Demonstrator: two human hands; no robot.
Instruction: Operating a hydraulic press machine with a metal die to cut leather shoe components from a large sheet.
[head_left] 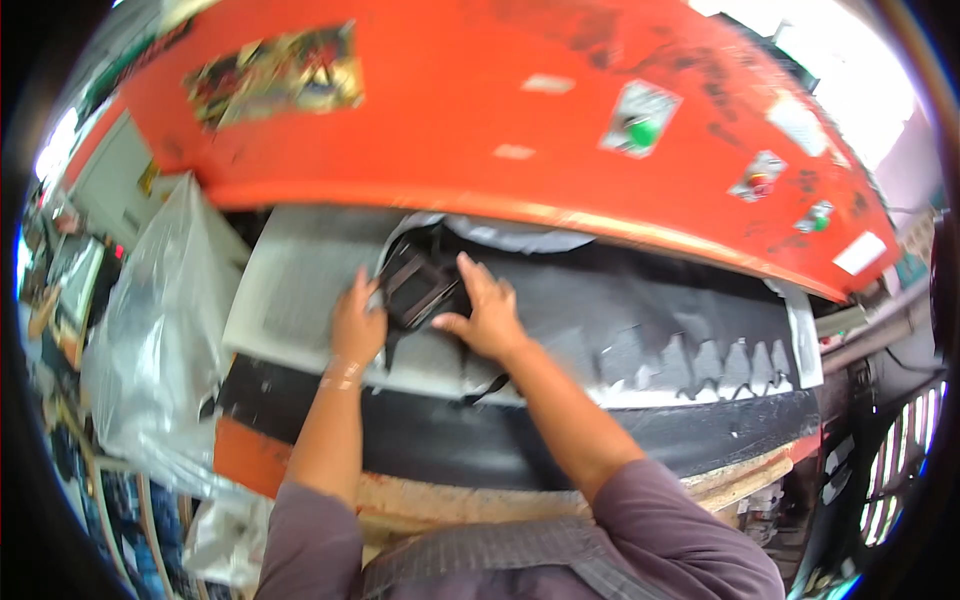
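Black frame: the boxy black frame point(415, 285) sits tilted between the two hands, towards the left end of the black sheet point(640, 300), under the front edge of the orange machine point(440, 130).
Left hand: the left hand point(360, 320) is at the frame's left side, fingers extended and not curled round it; whether the tips touch it, I cannot tell.
Right hand: the right hand point(490, 312) is at the right side, thumb spread well away from the fingers, with no closed grasp to be seen; contact is unclear.
Pale board: the pale board point(285, 285) lies beneath the sheet, bare at its left.
Done: a row of notches point(705, 360) runs along the sheet's front right edge, so that stretch looks worked.
Left: the broad black area between notches and frame looks whole, so the work seems only partly through.
Hard to tell: what is under the frame is hidden.
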